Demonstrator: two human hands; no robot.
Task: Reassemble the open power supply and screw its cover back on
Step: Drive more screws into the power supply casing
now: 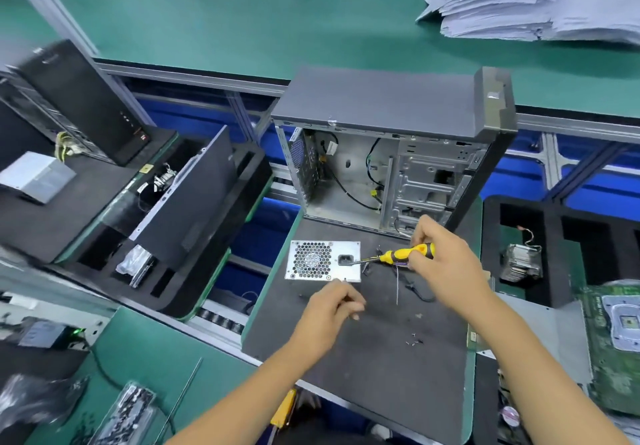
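Observation:
The silver power supply point(323, 260) lies on the dark mat point(374, 368), its fan grille and mains socket facing me. My right hand point(446, 264) grips a yellow-and-black screwdriver point(405, 254), whose shaft points left at the socket face. My left hand point(329, 316) hovers just below the supply's front edge, fingers curled with the fingertips pinched together; what they hold is too small to tell. A few small screws point(414, 341) lie loose on the mat. Thin wires point(398, 285) trail beside the supply under the right hand.
An open PC case point(391, 167) stands upright behind the supply. Black foam trays with parts sit left point(166, 209) and right point(526, 247). A green circuit board point(613, 340) lies at far right. Stacked papers point(540, 1) rest on the rear green bench.

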